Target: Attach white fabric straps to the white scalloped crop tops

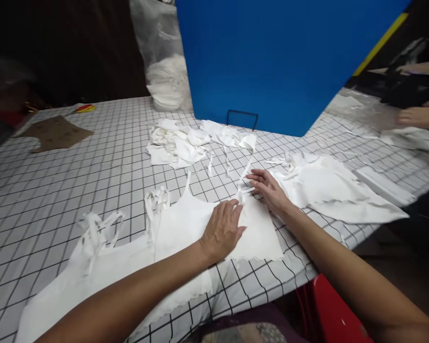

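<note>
A white camisole-like garment (186, 221) with thin straps lies flat on the checked table. My left hand (223, 228) rests palm down on it, fingers stretched out and thumb apart. Close by on the right, my right hand (270, 190) hovers at the garment's upper corner. Its fingers are extended, with the tips beside a thin white strap (245, 174); whether they touch it I cannot tell. Under my left forearm, another white garment (110, 264) with looped straps spreads toward the left front edge.
Crumpled white pieces (178, 143) lie behind my hands, before a large blue panel (271, 62). More white garments (329, 186) are stacked at right. A brown piece (57, 133) and red-yellow-handled scissors (86, 108) lie at left. Another person's hand (420, 116) is at far right. A red stool (336, 309) stands below.
</note>
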A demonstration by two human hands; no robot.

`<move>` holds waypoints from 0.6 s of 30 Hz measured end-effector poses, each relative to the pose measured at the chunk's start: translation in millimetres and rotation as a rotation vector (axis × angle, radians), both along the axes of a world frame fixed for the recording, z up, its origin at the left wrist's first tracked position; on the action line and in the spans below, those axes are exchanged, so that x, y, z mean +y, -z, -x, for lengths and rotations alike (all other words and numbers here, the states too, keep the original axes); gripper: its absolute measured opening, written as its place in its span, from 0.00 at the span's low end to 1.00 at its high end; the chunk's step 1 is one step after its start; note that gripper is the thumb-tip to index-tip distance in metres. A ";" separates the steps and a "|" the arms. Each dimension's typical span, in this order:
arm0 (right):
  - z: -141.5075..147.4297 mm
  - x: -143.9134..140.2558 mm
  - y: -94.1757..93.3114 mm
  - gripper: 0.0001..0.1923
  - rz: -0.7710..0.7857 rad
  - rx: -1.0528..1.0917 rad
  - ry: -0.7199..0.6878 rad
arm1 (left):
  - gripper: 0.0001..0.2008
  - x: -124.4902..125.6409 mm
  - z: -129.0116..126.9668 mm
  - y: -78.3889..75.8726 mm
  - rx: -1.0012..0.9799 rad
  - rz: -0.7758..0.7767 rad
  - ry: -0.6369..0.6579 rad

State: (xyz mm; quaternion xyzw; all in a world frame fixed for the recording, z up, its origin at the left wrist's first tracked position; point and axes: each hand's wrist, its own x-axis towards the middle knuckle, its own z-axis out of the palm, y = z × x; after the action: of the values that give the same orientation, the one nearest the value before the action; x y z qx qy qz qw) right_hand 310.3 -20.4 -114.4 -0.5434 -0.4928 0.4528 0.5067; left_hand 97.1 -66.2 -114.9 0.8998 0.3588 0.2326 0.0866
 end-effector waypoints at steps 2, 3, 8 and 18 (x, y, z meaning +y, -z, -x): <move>-4.9 0.4 6.8 0.23 -0.092 -0.311 -0.025 | 0.18 -1.7 11.8 -1.1 0.010 0.007 0.057; -7.5 1.8 9.3 0.22 -0.114 -0.440 -0.037 | 0.14 0.9 20.6 -2.7 0.020 0.015 0.084; 7.6 30.2 -6.5 0.16 -0.112 -0.709 -0.039 | 0.08 32.3 82.1 -15.8 0.023 0.066 -0.111; 189.6 126.3 -10.0 0.22 0.072 -0.586 -0.225 | 0.11 49.4 110.6 3.7 -0.113 0.193 -0.022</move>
State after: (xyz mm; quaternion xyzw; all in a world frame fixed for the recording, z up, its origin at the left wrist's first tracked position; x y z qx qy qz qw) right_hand 120.7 105.9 -104.4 -0.6106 -0.6582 0.3475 0.2705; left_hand -13.5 -16.8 -118.6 0.8689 0.3837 0.2480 0.1903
